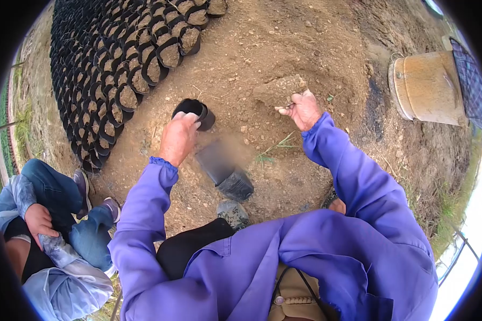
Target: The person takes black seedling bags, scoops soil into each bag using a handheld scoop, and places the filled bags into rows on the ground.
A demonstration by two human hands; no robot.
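**One black plastic pot (207, 122) at the left hand (179, 135), loose soil (305, 29) at the right**

Far left: one seated co-worker (64, 187), in jeans and sneakers; co-worker's hand (39, 222) resting at the knee.

Upper left: one block of soil-filled black pots (160, 53), closely ranked.

Left of centre: the wearer's left hand, purple cuff, fingers together and clamped on the near rim of the pot. Pot's mouth faces up; its filling and its contact with the ground cannot be told.

Centre: loose black pots (235, 186), lying on the dirt just below the held pot; partly blurred, count uncertain. One green sprig (278, 144) beside them.

Right of centre: one soil-caked piece (278, 90), seemingly a scoop, identity unsure. Against it, the right hand (305, 111), fingers curled together; whether they clamp a handle cannot be told.

Right: one rust-stained bucket (428, 88), tipped on its side; plaid cloth (470, 83) at its far end.

Step, as judged: pot steadied at left, soil worked at right. The next move seems to call for a firm rim grip, mouth kept upward, and a level right hand.
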